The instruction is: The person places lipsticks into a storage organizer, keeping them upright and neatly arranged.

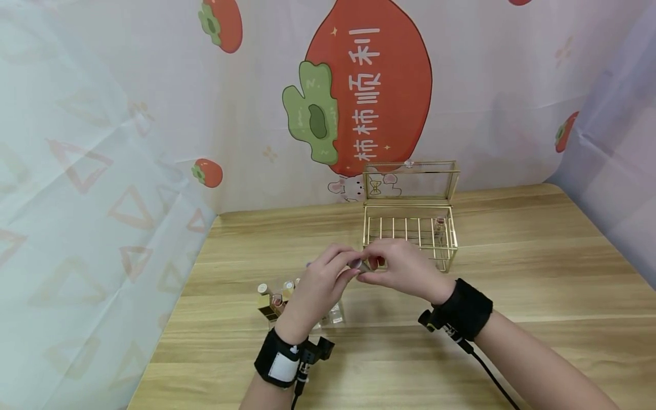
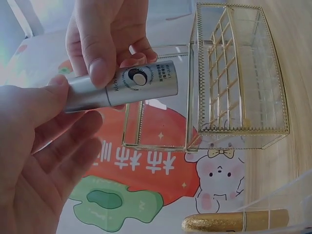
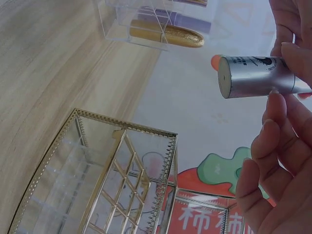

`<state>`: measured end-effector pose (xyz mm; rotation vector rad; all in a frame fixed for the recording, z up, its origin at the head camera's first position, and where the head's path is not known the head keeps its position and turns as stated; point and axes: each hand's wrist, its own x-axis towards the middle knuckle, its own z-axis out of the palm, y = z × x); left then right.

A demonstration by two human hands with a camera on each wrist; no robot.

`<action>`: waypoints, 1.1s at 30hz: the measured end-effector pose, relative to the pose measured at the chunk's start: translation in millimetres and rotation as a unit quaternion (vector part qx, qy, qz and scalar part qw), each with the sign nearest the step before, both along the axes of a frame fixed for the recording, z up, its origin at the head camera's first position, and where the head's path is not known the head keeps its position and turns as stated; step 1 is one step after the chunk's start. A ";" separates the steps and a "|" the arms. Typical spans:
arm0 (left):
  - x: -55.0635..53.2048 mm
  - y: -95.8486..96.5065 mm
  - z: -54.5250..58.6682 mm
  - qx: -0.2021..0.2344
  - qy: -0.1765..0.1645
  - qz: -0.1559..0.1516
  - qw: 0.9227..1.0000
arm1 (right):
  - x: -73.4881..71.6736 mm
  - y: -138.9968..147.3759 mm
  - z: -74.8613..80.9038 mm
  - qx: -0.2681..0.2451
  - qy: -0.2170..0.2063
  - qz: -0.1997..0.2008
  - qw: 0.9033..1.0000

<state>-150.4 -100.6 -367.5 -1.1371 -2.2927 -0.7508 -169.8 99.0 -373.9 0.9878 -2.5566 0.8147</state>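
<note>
Both hands hold a silver cosmetic tube [image 1: 363, 265] with dark print and a round logo, above the table in front of the gold box. My left hand [image 1: 320, 285] pinches one end of the tube [image 2: 141, 84] between thumb and fingers. The right hand [image 1: 402, 267] pinches it too, its fingers on the printed part. A seam runs round the tube [image 3: 253, 75] and its two parts look joined. Just behind the hands stands a gold-framed glass box [image 1: 453, 236] with its lid [image 1: 410, 165] raised. A small clear bottle [image 1: 439, 228] stands in its right-hand side.
A clear organizer [image 3: 111, 29] with several cosmetic tubes sits left, partly hidden by the left forearm. It holds a gold tube [image 3: 168, 36] and a lilac tube [image 3: 190, 22]. Gold bars divide the box [image 2: 243, 131]. A printed cloth [image 1: 256, 114] hangs behind the wooden table [image 1: 538, 273].
</note>
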 end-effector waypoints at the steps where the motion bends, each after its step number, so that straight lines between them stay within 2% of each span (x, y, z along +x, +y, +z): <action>1: -0.2 -0.2 0.3 -0.003 0.003 0.003 1.000 | -0.3 0.4 0.2 0.000 -0.001 0.002 1.000; 7: -3.5 -7.5 2.6 -0.002 0.013 0.023 1.000 | -3.4 4.7 3.3 -0.023 -0.022 0.001 0.999; 14: -7.4 -30.8 6.2 0.032 0.005 0.067 0.997 | -11.0 19.4 7.9 -0.044 -0.030 -0.049 0.997; 18: -9.5 -44.8 5.1 0.038 0.004 0.090 0.995 | -14.4 29.2 10.9 -0.057 -0.026 -0.068 0.996; 21: -10.7 -52.6 1.8 0.024 -0.005 0.106 0.994 | -16.8 36.6 12.5 -0.068 -0.020 -0.087 0.994; 24: -11.5 -58.2 -3.3 -0.006 -0.031 0.124 0.992 | -19.2 44.2 13.9 -0.079 -0.020 -0.106 0.991; 28: -10.4 -63.0 -9.0 -0.050 -0.072 0.147 0.985 | -22.9 55.1 14.5 -0.085 -0.017 -0.131 0.988; 33: -8.7 -67.2 -12.8 -0.071 -0.098 0.163 0.979 | -28.9 69.8 12.5 -0.092 -0.017 -0.165 0.982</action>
